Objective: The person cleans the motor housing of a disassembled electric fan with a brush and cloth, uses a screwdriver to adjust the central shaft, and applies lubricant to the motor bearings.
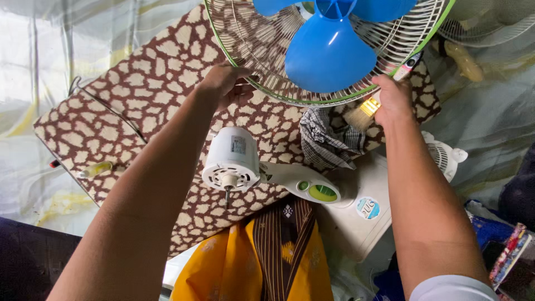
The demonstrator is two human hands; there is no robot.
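My left hand [225, 83] grips the green rim of a round white wire fan guard [262, 44], held up over a brown patterned mat [128, 106]. A blue fan blade [326, 53] sits inside the guard. My right hand [393, 100] holds a paintbrush [365, 108] with pale bristles against the guard's lower right rim. Below the guard lies a white fan motor [231, 159] with its shaft pointing toward me, joined to a white stand neck with a green knob [320, 192].
A checked cloth [326, 139] lies crumpled on the mat beside the motor. A screwdriver with a yellowish handle [95, 169] rests on the mat's left edge. A white fan base [356, 217], orange fabric [251, 262] and another white guard [446, 156] lie nearer me.
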